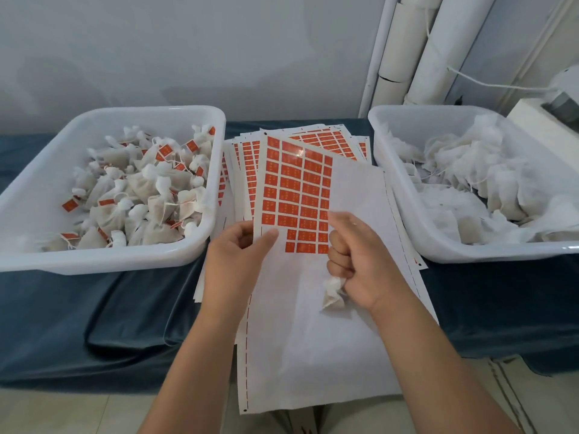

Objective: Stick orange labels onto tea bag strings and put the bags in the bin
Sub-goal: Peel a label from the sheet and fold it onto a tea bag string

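Observation:
A label sheet (294, 189) with rows of orange labels is lifted at the table's middle. My left hand (235, 258) pinches its lower left corner, thumb on top. My right hand (354, 261) is curled around a white tea bag (333, 292) that hangs below the fist, and its thumb touches the sheet's right edge. The white bin (200, 242) on the left holds several tea bags with orange labels. Another white bin (407, 214) on the right holds several unlabelled bags.
More label sheets (316, 136) are stacked behind the lifted one. Used white backing sheets (313, 355) lie under my forearms and hang over the front edge. A dark blue cloth (109, 314) covers the table. White pipes (416, 48) stand at the back right.

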A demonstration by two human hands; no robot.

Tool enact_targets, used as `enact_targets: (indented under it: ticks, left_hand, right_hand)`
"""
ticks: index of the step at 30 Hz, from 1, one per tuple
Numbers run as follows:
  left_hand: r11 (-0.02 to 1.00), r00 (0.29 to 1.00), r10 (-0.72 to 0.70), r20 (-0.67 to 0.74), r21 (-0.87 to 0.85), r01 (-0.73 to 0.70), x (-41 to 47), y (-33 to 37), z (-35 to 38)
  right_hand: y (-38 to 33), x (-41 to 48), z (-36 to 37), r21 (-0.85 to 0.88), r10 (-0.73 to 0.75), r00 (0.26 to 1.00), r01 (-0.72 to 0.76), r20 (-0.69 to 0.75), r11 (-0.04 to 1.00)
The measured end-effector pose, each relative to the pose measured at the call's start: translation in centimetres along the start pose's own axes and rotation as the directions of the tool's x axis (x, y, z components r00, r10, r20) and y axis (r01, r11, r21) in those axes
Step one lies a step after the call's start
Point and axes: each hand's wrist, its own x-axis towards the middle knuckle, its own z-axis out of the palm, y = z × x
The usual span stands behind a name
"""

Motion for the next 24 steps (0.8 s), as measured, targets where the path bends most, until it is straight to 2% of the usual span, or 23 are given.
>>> enact_targets:
  ticks: [2, 5, 7, 9, 13, 16, 19, 24]
  left_hand:
    - [0.994, 0.998, -0.039, 0.052, -0.103, 0.045, -0.9, 0.7, -0.1]
    - [0.98, 0.992, -0.03, 0.124, -0.194, 0.054, -1.7, 1.6, -0.6]
    - [0.989, 0.988, 0.031, 0.152, -0.15, -0.008, -2.0, 2.0, -0.9]
    - [0.994, 0.978, 0.111, 0.175, -0.025, -0.108, -2.2, 2.2, -1.2]
    - [0.933, 0.951, 0.186, 0.246, 0.258, -0.25, -2.6, 2.5, -1.8]
    - [0.859, 0.934, 0.243, 0.263, 0.389, -0.334, -2.5, 2.5, -2.0]
    - [0.786, 0.915, 0.305, 0.265, 0.472, -0.399, -2.1, 2.1, -2.1]
    - [0.82, 0.924, 0.302, 0.236, 0.43, -0.378, -2.3, 1.5, -1.9]
  right_hand:
    - [-0.6, -0.9, 1.9, -0.359, -0.168, 0.986, 0.155, -0.004, 0.92]
    - [-0.7, -1.3, 3.7, -0.688, -0.425, 0.895, 0.392, 0.133, 0.611]
    - [-0.8, -1.5, 4.1, -0.781, -0.473, 0.845, 0.464, 0.25, 0.417]
    - [-1.5, -1.7, 3.7, -0.827, -0.481, 0.802, 0.509, 0.355, 0.239]
    - [-3.2, -1.8, 3.2, -0.837, -0.372, 0.764, 0.542, 0.528, -0.074]
    - [-3.7, -1.4, 3.1, -0.773, -0.379, 0.681, 0.604, 0.627, -0.193]
    - [-3.6, -1.2, 3.0, -0.745, -0.38, 0.646, 0.622, 0.662, -0.242]
    - [-2.6, -0.8, 2.6, -0.725, -0.48, 0.568, 0.643, 0.668, -0.248]
